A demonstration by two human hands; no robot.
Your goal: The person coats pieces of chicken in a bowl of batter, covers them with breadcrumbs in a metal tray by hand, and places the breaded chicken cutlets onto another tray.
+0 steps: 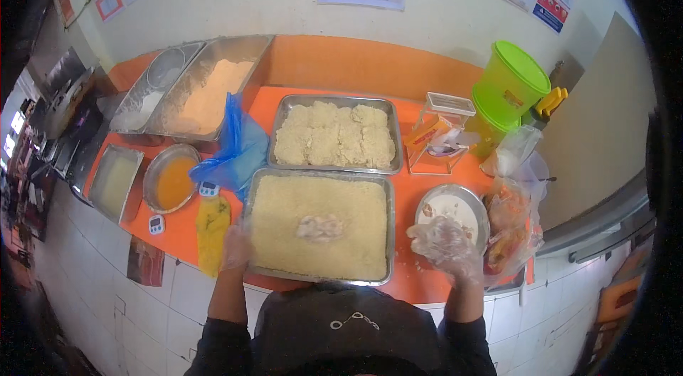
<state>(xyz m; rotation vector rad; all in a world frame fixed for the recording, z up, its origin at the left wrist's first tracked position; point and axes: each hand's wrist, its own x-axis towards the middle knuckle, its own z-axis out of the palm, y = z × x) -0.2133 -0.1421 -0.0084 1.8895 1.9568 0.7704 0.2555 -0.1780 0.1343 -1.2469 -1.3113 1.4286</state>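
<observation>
My left hand (235, 248), in a clear plastic glove, is at the left rim of a metal tray (391, 237) and appears to grip it. Pale yellow breadcrumbs (352, 200) fill that tray, with one wet, batter-coated piece (320, 228) lying in the middle. On the right, my right hand (447, 246), gloved and smeared with white, is over the near-left rim of a metal bowl (483, 210). White batter (448, 208) with some brownish pieces shows in the bowl. Whether the right fingers hold anything is hidden. Behind, a second metal tray (397, 133) bears several crumb-coated pieces (333, 136).
To the left are a bowl of orange liquid (173, 183), a blue plastic bag (235, 146), a yellow cloth (212, 232) and two small timers (156, 224). Deep metal pans (213, 93) stand behind. Rightward are a wire stand (440, 157), green tubs (509, 82) and plastic-bagged food (507, 216).
</observation>
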